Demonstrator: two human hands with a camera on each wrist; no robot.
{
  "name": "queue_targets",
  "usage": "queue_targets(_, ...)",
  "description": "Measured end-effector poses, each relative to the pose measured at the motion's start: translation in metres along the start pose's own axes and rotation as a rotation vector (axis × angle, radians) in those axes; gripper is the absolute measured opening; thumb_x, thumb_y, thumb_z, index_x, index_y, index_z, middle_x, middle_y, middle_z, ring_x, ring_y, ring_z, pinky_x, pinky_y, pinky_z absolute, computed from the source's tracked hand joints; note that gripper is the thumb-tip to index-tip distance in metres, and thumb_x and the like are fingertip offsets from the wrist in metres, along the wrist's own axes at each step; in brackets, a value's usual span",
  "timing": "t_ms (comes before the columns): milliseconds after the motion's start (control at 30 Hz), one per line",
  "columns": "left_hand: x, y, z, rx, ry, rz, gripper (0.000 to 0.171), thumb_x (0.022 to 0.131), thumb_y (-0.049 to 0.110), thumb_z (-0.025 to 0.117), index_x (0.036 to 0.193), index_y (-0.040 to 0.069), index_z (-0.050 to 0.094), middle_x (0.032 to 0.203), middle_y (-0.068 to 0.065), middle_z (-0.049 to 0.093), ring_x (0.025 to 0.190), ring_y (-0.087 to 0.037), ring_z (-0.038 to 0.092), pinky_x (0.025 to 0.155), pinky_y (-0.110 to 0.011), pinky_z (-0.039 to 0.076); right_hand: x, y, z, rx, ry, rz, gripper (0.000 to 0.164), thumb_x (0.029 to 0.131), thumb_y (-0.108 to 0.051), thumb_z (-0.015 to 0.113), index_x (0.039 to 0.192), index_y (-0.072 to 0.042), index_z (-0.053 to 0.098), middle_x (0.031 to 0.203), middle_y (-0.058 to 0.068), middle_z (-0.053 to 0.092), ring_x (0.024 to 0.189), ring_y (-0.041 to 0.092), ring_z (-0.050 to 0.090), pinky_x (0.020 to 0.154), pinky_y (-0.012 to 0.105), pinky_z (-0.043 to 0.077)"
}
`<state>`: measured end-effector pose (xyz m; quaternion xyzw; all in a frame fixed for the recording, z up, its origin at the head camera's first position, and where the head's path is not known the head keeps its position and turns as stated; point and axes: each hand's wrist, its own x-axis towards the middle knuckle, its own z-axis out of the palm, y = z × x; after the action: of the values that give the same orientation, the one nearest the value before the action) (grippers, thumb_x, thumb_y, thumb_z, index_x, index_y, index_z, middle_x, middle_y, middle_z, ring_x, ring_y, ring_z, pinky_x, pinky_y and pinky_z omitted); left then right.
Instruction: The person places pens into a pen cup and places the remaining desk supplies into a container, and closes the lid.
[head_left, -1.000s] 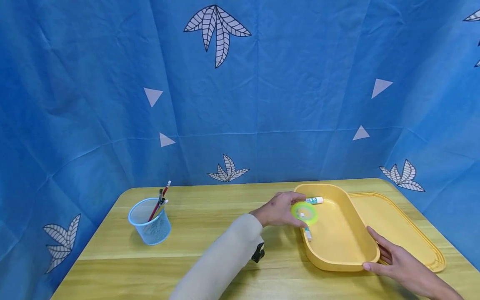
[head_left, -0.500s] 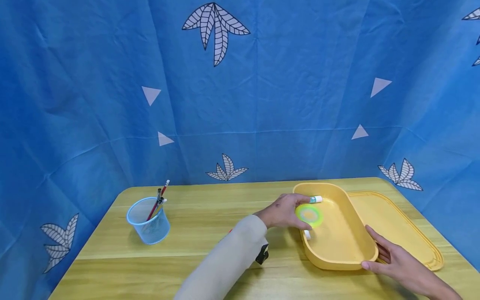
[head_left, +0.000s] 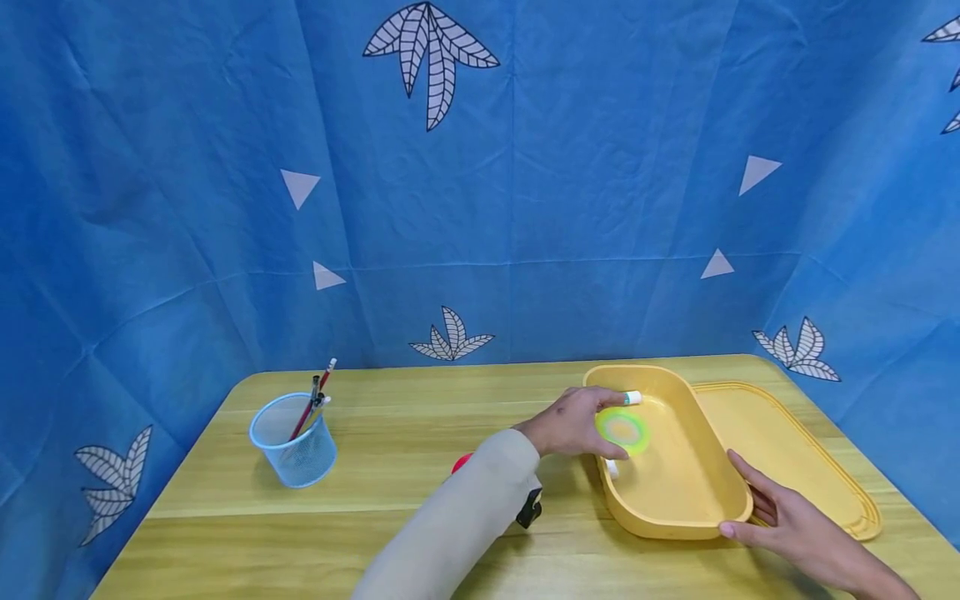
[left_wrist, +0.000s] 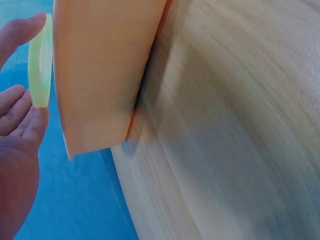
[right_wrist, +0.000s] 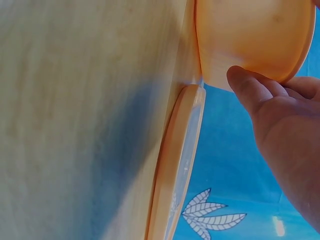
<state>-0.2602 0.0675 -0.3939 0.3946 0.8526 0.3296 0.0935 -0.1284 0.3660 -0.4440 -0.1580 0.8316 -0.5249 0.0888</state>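
My left hand (head_left: 577, 423) reaches over the left side of a yellow plastic box (head_left: 678, 467). Between thumb and fingers it pinches a yellow-green roll of tape (head_left: 624, 430), seen edge-on as a tape roll (left_wrist: 41, 62) beside the box wall (left_wrist: 100, 75) in the left wrist view. A white-capped glue stick (head_left: 633, 397) lies in the box, partly behind the fingers. Another small white piece (head_left: 612, 468) shows below the thumb, mostly hidden. My right hand (head_left: 787, 521) grips the box's near right corner; in the right wrist view, fingers (right_wrist: 245, 82) touch its outer wall.
The box's yellow lid (head_left: 787, 454) lies flat on the wooden table (head_left: 405, 433) to the right. At left stands a blue mesh pen cup (head_left: 300, 454) with several pencils and pens. A red object (head_left: 461, 462) peeks out behind the left sleeve. A blue curtain (head_left: 510, 183) hangs behind.
My left hand has moved slightly right with the roll of tape, farther over the box, covering more of the glue stick. A red object has come into view behind the sleeve. The right hand keeps its grip.
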Motion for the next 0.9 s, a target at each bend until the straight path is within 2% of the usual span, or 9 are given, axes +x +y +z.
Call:
queue_targets(100, -0.001, 0.0, 0.001, -0.014, 0.0, -0.001, 0.076, 0.08, 0.028, 0.086, 0.145, 0.01, 0.052, 0.144, 0.004, 0.054, 0.132, -0.009, 0.049, 0.107, -0.021, 0.037, 0.001, 0.0, 0.001, 0.007, -0.002, -0.001, 0.087, 0.096, 0.0, 0.064, 0.15, 0.017, -0.002, 0.149, 0.048, -0.004, 0.117, -0.023, 0.031, 0.088, 0.008, 0.045)
queue_targets(200, -0.003, 0.0, 0.0, -0.045, -0.001, -0.007, 0.075, 0.081, 0.025, 0.086, 0.146, 0.009, 0.051, 0.144, 0.003, 0.055, 0.13, -0.009, 0.05, 0.102, -0.019, 0.042, 0.002, 0.0, 0.001, 0.007, -0.007, 0.0, 0.087, 0.096, 0.0, 0.063, 0.15, 0.017, -0.003, 0.149, 0.048, -0.005, 0.117, -0.023, 0.031, 0.088, 0.008, 0.045)
queue_targets(533, -0.015, -0.008, -0.015, -0.066, -0.004, -0.017, 0.072, 0.083, 0.022, 0.084, 0.145, 0.008, 0.051, 0.143, -0.003, 0.056, 0.129, -0.017, 0.052, 0.102, -0.02, 0.042, 0.002, -0.001, 0.001, 0.045, -0.045, 0.02, 0.087, 0.098, 0.0, 0.06, 0.151, 0.014, -0.007, 0.148, 0.048, -0.007, 0.117, -0.023, 0.035, 0.086, 0.012, 0.049)
queue_targets(900, -0.026, -0.017, -0.022, -0.017, 0.003, -0.01, 0.075, 0.079, 0.026, 0.088, 0.143, 0.008, 0.053, 0.141, 0.0, 0.057, 0.129, -0.013, 0.052, 0.105, -0.021, 0.041, 0.001, -0.001, 0.002, 0.004, -0.018, 0.055, 0.089, 0.097, -0.001, 0.062, 0.152, 0.014, -0.006, 0.15, 0.047, -0.006, 0.114, -0.025, 0.032, 0.085, 0.011, 0.049)
